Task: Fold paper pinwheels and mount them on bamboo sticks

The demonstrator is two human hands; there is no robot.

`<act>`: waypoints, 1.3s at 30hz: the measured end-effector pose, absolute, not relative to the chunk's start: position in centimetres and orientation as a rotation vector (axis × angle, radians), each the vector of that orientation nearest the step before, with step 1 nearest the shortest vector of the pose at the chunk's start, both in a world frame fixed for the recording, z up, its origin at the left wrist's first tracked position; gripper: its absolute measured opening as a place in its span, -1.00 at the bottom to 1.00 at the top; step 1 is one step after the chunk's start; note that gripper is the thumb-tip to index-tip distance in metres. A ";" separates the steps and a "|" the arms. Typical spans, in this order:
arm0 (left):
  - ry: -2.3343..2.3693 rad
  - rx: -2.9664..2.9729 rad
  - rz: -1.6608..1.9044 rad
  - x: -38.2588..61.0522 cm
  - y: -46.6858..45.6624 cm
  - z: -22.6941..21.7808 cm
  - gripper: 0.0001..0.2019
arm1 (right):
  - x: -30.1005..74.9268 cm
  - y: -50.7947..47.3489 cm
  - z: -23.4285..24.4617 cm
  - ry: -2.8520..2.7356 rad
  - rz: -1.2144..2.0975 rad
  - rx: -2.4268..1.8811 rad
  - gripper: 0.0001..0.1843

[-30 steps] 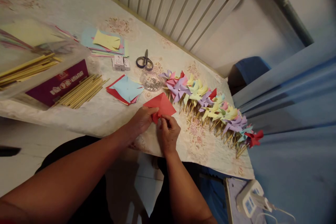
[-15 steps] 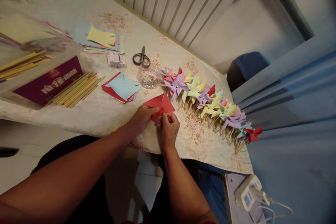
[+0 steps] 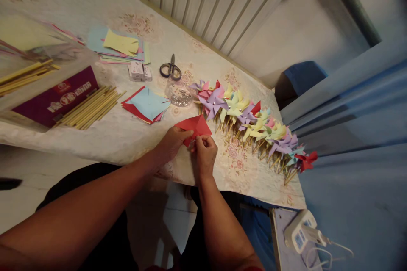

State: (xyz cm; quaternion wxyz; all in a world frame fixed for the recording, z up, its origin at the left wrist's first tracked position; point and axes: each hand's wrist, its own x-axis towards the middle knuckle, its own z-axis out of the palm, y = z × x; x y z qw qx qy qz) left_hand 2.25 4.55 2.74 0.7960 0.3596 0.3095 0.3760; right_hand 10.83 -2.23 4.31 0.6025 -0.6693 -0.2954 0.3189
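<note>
Between both hands, above the table's front part, is a red paper square (image 3: pixel 197 125) with its corners partly folded inward. My left hand (image 3: pixel 173 142) pinches its left side, thumb on top. Closed on its near edge is my right hand (image 3: pixel 206 149), fingertips near the middle of the sheet; whether they also hold a small pin is too small to tell. Just left lies a stack of cut paper squares (image 3: pixel 149 103), light blue on top of red. Behind the hands sits a clear round dish (image 3: pixel 180 94) of small metal fasteners. Finished paper pinwheels (image 3: pixel 238 110) on sticks lie in a row to the right.
Scissors (image 3: pixel 171 69) lie behind the dish, beside small white boxes (image 3: pixel 139 71) and coloured paper sheets (image 3: pixel 121 44). Wooden sticks (image 3: pixel 92 108) lie against a purple-labelled container (image 3: pixel 57 97) on the left. A power strip (image 3: pixel 300 230) sits at lower right, near a blue curtain (image 3: pixel 349 156).
Hands and red paper stay almost in place, with only slight movement of the fingers. The view has shifted a little.
</note>
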 end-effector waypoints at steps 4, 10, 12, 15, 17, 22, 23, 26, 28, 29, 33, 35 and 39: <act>0.681 0.788 0.797 2.2 4.5 3.0 -0.80 | 11.1 -2.1 4.1 -0.694 0.760 -1.533 -0.79; 0.663 0.809 0.780 2.1 4.6 3.2 -0.80 | 11.4 -2.0 3.8 -0.697 0.778 -1.519 -0.82; 0.667 0.812 0.777 2.1 4.6 3.1 -0.81 | 11.4 -2.0 3.7 -0.697 0.780 -1.513 -0.83; 0.659 0.809 0.781 2.1 4.6 3.0 -0.81 | 11.4 -2.0 3.8 -0.706 0.783 -1.507 -0.83; 0.653 0.809 0.779 2.1 4.6 3.0 -0.80 | 11.5 -2.0 3.9 -0.709 0.790 -1.506 -0.84; 0.645 0.814 0.774 2.0 4.6 2.9 -0.80 | 11.6 -2.0 4.1 -0.710 0.812 -1.529 -0.84; 0.643 0.814 0.773 2.0 4.6 2.9 -0.80 | 11.6 -2.0 4.1 -0.709 0.817 -1.530 -0.84; 0.646 0.819 0.768 2.0 4.6 3.0 -0.80 | 11.7 -2.0 4.2 -0.720 0.827 -1.531 -0.83; 0.653 0.819 0.766 2.0 4.6 3.2 -0.80 | 11.7 -2.0 4.1 -0.729 0.828 -1.530 -0.82; 0.655 0.816 0.766 2.0 4.6 3.3 -0.80 | 11.8 -2.0 4.0 -0.733 0.826 -1.531 -0.82; 0.669 0.816 0.764 2.0 4.7 3.2 -0.81 | 12.0 -1.9 3.6 -0.739 0.818 -1.538 -0.81; 0.687 0.831 0.757 2.0 4.7 2.9 -0.79 | 12.1 -1.9 3.4 -0.736 0.821 -1.532 -0.81; 0.724 0.851 0.760 2.1 4.8 2.6 -0.79 | 11.7 -1.9 3.5 -0.730 0.819 -1.542 -0.81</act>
